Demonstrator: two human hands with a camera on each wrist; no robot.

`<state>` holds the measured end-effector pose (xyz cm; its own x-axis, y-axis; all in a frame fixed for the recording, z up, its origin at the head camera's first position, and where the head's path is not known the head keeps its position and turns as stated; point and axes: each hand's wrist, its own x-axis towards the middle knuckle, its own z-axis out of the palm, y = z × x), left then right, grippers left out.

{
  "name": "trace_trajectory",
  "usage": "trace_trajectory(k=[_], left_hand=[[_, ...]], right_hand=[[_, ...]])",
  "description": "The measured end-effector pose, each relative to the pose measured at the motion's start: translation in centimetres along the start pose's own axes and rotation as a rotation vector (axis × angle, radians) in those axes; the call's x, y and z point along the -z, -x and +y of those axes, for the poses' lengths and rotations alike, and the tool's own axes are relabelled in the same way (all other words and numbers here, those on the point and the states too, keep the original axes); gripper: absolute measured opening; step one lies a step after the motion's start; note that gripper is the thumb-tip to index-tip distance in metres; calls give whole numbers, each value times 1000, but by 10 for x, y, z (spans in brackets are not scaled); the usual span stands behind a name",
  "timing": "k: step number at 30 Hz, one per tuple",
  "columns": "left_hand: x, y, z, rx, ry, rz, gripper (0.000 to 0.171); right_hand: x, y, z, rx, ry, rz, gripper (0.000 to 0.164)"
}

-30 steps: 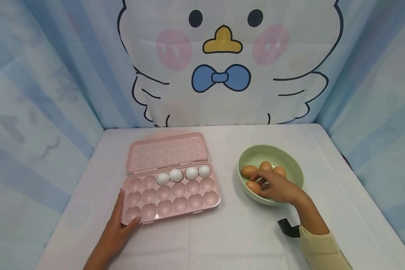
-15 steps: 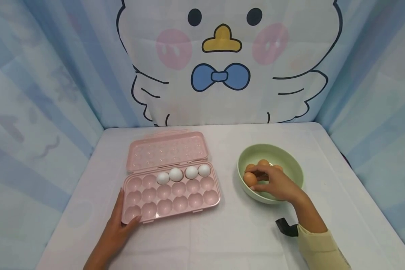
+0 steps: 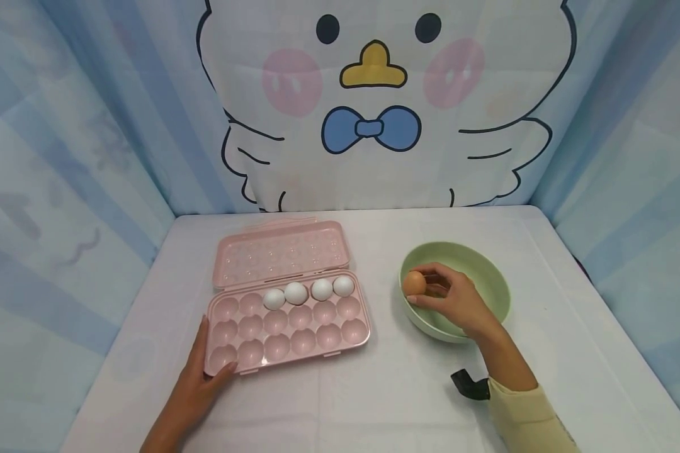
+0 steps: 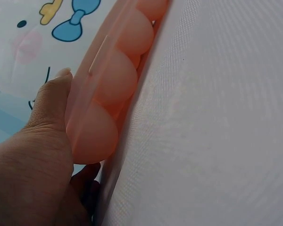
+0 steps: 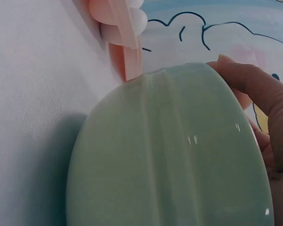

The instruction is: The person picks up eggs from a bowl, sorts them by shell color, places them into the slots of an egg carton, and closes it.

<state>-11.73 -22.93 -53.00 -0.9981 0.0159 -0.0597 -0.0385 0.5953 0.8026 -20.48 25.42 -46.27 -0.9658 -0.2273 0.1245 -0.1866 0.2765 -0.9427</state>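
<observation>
A brown egg [image 3: 414, 283] is pinched between the thumb and fingers of my right hand [image 3: 459, 301], at the left rim of a green bowl [image 3: 490, 286]. The hand covers part of the bowl's inside, and the other brown eggs are hidden. In the right wrist view the bowl's outer wall [image 5: 179, 150] hides most of the held egg. My left hand [image 3: 195, 384] grips the near left corner of a pink egg carton [image 3: 286, 365], thumb on its front rim and fingers along its side. Several white eggs [image 3: 296, 294] sit in the carton's back row.
The carton's lid [image 3: 280, 255] lies folded back behind it on the white table [image 3: 328, 409]. A black angled piece [image 3: 470, 385] sticks out by the right sleeve [image 3: 524, 409]. Printed curtains [image 3: 374, 176] stand behind and at both sides.
My right hand has lifted the brown egg from inside the bowl, up and left to its rim. The other brown eggs have passed out of sight behind the hand. My left hand stays put.
</observation>
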Motion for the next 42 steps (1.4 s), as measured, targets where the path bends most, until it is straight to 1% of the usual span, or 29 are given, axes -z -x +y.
trace_trajectory(k=[6,9,12,16,20,23,27,32,36,39,42], left_hand=[[1,-1,0,16,10,-9,108],[2,0,1,21,9,-9,109],[4,0,1,19,5,-7,109],[4,-1,1,14,14,-13,108],[3,-2,2,23,26,-31,108],[3,-3,4,28,29,-36,109],[2,-2,3,27,31,-31,109],[3,-1,2,27,36,-27,108],[4,1,3,22,39,-21,107],[5,2,2,11,41,-16,107],[4,2,0,10,39,-15,107]], right_hand=[[-15,-5,-10,8,-75,35,53],[-26,-10,-14,18,-77,34,54],[-40,-16,-19,38,-72,15,54],[-58,-23,-25,87,-80,-27,50],[-74,-27,-23,138,-64,-45,48],[-83,-27,-20,142,-75,-54,48],[-94,-27,-15,120,-94,-59,47],[-104,-26,-6,108,-34,-30,47],[-111,-25,-2,108,52,24,47],[-114,-24,1,94,132,71,48],[-118,-23,4,73,200,95,48]])
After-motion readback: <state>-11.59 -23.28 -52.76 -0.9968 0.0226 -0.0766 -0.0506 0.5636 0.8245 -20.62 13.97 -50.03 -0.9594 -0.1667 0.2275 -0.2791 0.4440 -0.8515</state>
